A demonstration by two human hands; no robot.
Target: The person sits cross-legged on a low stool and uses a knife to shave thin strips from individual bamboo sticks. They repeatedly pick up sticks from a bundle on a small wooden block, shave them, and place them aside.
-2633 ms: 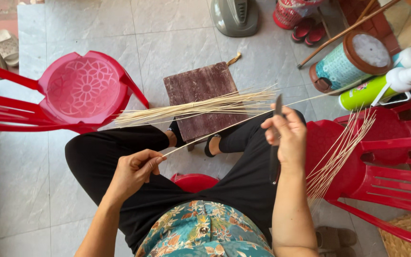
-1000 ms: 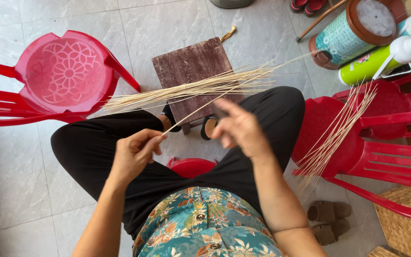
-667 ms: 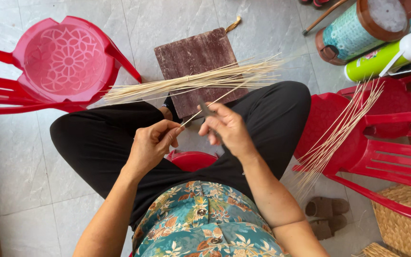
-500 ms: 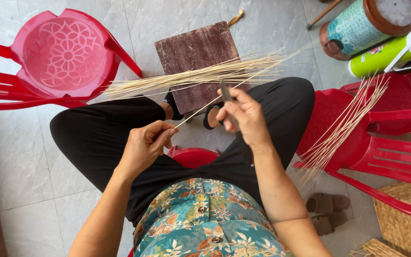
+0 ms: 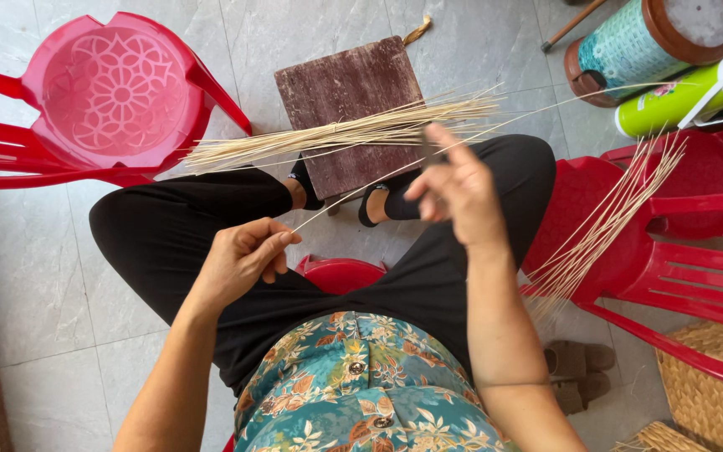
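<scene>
My left hand [image 5: 244,261] pinches the near end of one thin pale bamboo strip [image 5: 353,194] over my lap. That strip runs up and right, past my right hand [image 5: 458,188], toward the far right. My right hand is closed on a small dark blade [image 5: 430,153] held against the strip. A bundle of similar pale strips [image 5: 336,136] lies across my knees, above a dark wooden board [image 5: 349,105] on the floor. I sit with black trousers and crossed feet.
A red plastic chair [image 5: 94,100] stands at the left. Another red chair [image 5: 679,226] at the right carries more loose strips [image 5: 608,226]. A teal canister [image 5: 638,42] and a green spray bottle [image 5: 679,94] are at the upper right. A woven basket [image 5: 705,393] is at the lower right.
My right hand slid outward along the strip, from near my left hand toward the upper right. My left hand kept its pinch on the strip's end.
</scene>
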